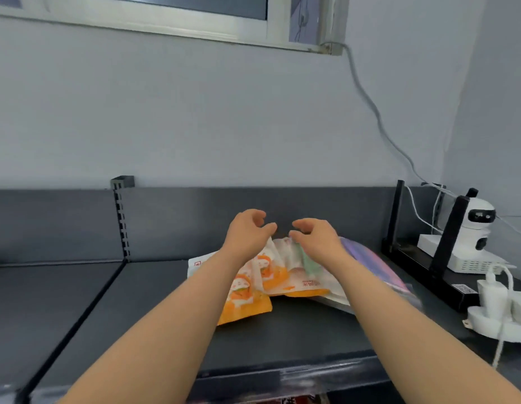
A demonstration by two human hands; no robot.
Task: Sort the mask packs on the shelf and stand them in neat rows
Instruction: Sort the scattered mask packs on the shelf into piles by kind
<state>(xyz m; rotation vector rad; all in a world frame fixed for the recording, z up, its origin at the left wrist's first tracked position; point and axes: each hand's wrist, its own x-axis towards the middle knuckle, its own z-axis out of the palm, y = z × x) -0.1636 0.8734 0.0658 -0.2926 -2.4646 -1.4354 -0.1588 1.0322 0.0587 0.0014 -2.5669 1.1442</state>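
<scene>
left hand (247, 233): fingers loosely apart; right hand (316, 239): likewise | mask packs (244, 307): lying heaped

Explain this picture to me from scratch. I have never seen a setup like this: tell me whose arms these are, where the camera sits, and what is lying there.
There is no machine here. A person wears one wide-angle camera on the head, looking forward and down, so the two bare arms are their own. The left hand and right hand reach over a loose pile of orange-and-white packs lying overlapped on a dark shelf, with a purple pack at the pile's right. The fingers are loosely curled above the packs' far edges, and neither hand plainly grips anything. At the far right stand a black router, a small white camera and a white power strip.
</scene>
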